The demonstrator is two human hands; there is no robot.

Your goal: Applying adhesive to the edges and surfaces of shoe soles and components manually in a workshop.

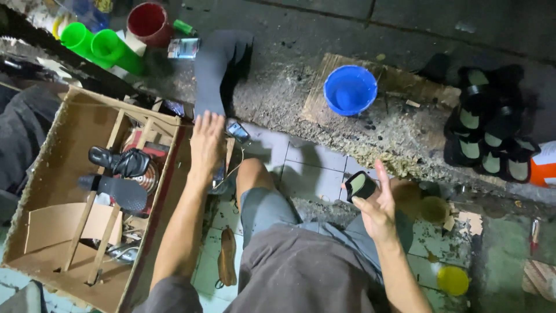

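Note:
My left hand point(207, 142) reaches forward with fingers spread, its fingertips touching the lower end of a dark shoe sole piece point(215, 69) that lies on the concrete step. My right hand point(375, 204) is raised over my knee and holds a small black heel block with a pale green face point(359, 185) between thumb and fingers. My grey shorts and bare knee point(253, 174) fill the bottom middle.
A cardboard box point(69, 203) with a wooden frame, black soles and tools stands at left. A blue bowl point(350, 89) sits on a board. Stacked black heel blocks point(483, 124) lie at right. Green cups point(98, 46), a red cup point(148, 22) and yellow lids point(453, 280) are around.

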